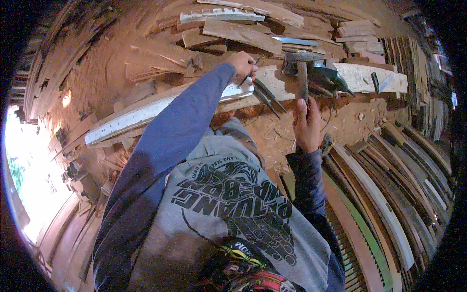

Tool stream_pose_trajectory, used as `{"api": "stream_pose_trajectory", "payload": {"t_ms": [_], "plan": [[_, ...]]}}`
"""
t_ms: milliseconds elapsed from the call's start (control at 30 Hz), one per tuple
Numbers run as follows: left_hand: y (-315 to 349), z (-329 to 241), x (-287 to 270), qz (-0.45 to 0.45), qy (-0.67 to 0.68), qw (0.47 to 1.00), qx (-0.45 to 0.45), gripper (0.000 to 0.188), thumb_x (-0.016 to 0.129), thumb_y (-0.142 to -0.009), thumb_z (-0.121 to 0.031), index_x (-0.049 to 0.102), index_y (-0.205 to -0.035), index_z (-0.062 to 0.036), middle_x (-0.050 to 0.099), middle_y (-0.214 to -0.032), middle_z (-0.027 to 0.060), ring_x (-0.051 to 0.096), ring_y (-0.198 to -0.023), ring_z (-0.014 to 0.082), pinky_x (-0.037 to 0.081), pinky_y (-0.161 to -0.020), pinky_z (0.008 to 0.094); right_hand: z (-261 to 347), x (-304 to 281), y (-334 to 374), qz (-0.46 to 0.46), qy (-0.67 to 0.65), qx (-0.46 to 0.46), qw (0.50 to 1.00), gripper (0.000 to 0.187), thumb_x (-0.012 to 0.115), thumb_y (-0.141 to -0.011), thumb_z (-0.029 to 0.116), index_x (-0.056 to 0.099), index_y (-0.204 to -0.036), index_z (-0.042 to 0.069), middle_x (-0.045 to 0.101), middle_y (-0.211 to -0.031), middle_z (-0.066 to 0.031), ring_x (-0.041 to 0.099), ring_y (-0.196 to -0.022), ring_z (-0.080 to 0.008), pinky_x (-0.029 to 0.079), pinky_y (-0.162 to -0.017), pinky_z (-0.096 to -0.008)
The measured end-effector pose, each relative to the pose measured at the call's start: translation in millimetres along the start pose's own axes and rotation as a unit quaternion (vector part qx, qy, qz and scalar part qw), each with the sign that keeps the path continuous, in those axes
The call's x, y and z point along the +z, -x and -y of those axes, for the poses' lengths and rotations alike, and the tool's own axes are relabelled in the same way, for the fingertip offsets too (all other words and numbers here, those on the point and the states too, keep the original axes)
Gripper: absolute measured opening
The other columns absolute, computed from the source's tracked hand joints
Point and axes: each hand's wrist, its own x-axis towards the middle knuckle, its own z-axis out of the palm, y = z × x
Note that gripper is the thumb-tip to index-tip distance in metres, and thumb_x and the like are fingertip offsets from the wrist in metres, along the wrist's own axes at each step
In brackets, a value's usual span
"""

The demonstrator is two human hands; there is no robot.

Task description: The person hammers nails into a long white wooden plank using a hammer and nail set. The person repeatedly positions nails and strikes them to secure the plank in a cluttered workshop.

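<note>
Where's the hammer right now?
In the head view, the hammer is up and right of the middle, held by its handle in the right hand, to the right of two dark, slim tool handles.

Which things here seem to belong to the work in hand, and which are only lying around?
Seemingly in use:
hammer, in the right hand
white-painted strip, near the left hand
dark two-handled tool, beside the left hand

Seemingly lying about:
stacked boards, upper right
green strip, lower right
</note>
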Motion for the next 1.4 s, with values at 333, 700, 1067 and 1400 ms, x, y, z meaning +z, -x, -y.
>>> {"api": "stream_pose_trajectory", "payload": {"t_ms": [333,700,1067,1400], "plan": [[-4,6,-13,-0.024,-0.089,0.996,0.021,0.031,0.066,-0.091,-0.033,0.075,-0.093,-0.0031,0.074,-0.084,0.0099,0.069,-0.072,0.0202,0.056,-0.068,0.0386,-19,6,23,0.032,-0.074,0.071,0.994,0.027,0.051,-0.105,0.028,0.055,-0.117,0.004,0.044,-0.07,0.0047,0.04,-0.06,-0.0038,0.032,-0.049,-0.0205],[80,-13,-32,-0.129,0.072,0.985,0.093,0.03,0.054,-0.099,-0.031,0.07,-0.097,-0.0057,0.074,-0.096,0.0094,0.07,-0.089,0.0258,0.054,-0.082,0.0362,-12,6,32,0.02,-0.061,0.117,0.991,0.026,0.052,-0.105,0.028,0.057,-0.113,0.004,0.044,-0.07,0.0057,0.039,-0.059,-0.0032,0.031,-0.049,-0.0204],[116,-13,-22,-0.209,0.046,0.974,0.078,0.021,0.065,-0.091,-0.021,0.072,-0.106,-0.0079,0.071,-0.102,0.018,0.067,-0.096,0.0359,0.051,-0.088,0.0423,-2,10,21,0.053,0.02,0.034,0.998,0.025,0.051,-0.105,0.03,0.057,-0.109,0.005,0.044,-0.068,0.0063,0.037,-0.056,-0.0022,0.03,-0.047,-0.0205],[114,27,5,-0.195,0.127,0.953,0.195,0.021,0.055,-0.093,-0.003,0.069,-0.108,-0.0021,0.073,-0.107,0.0125,0.07,-0.101,0.0244,0.053,-0.093,0.0349,67,11,6,0.095,0.238,-0.154,0.954,0.037,0.056,-0.101,0.032,0.056,-0.122,0.001,0.066,-0.081,-0.0241,0.065,-0.068,-0.042,0.048,-0.058,-0.0477]]}}
